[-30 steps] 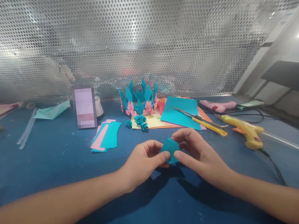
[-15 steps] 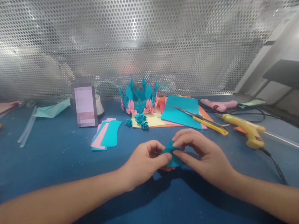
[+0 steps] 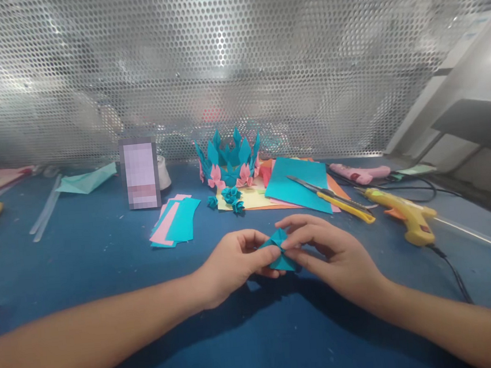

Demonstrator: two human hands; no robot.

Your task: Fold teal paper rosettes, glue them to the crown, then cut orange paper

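Between my hands is a small folded piece of blue paper [image 3: 284, 263], held just above the blue table [image 3: 261, 344]. My left hand [image 3: 240, 262] grips its left side, thumb on top and fingers underneath. From the right, my right hand [image 3: 328, 254] pinches the paper near its middle with thumb and fingertips. Part of the paper is hidden by the fingers. Beyond the hands lie several small blue paper flowers [image 3: 231, 195]. Behind them stands a blue paper crown [image 3: 230, 174] with pink paper flowers along its lower edge.
Blue and pink paper strips [image 3: 183, 220] lie left of centre. At right, a yellow box cutter [image 3: 352, 207] rests partly on blue paper sheets [image 3: 295, 179], near a yellow glue gun [image 3: 407, 212] with a cord and a pink glue gun [image 3: 359, 173]. A perforated metal panel [image 3: 215, 54] stands behind.
My right fingers have shifted slightly on the blue paper, and its folds now sit differently, with a raised fold at the middle. Both hands stay in nearly the same place.
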